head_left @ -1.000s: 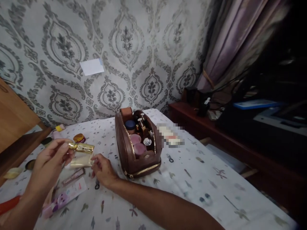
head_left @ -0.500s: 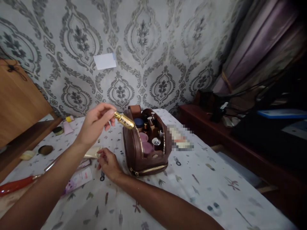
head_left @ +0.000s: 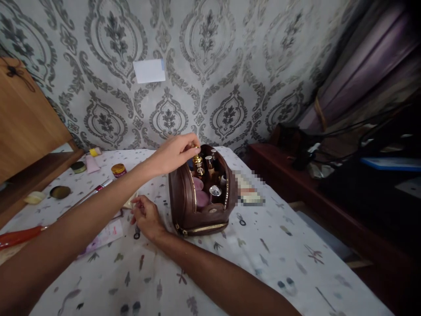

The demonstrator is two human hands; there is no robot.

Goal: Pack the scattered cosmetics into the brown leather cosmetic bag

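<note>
My left hand [head_left: 177,151] pinches the top of a gold bottle [head_left: 198,166] and holds it upright in the mouth of a brown cosmetic bag [head_left: 179,197]. Unzipped along its top, the bag shows two pink round pads [head_left: 202,198], a silver-capped container [head_left: 215,193] and several small bottles with shiny tops. Left of the bag, my right hand [head_left: 148,218] is low over the cloth, its fingers curled at the end of a cream tube [head_left: 130,200]. Most of that tube is hidden behind my left forearm.
Around my left forearm lie a gold-lidded jar [head_left: 119,170], a white and purple tube [head_left: 107,235], a red-handled brush [head_left: 19,237], a dark round lid [head_left: 60,192] and a pink tube [head_left: 92,164]. A wooden cabinet [head_left: 29,118] stands at left. A blurred patch lies right of the bag.
My left hand has moved right with the gold bottle, turning it from slanted to upright and bringing it into the bag's opening. My right hand has stayed nearly in place beside the cream tube.
</note>
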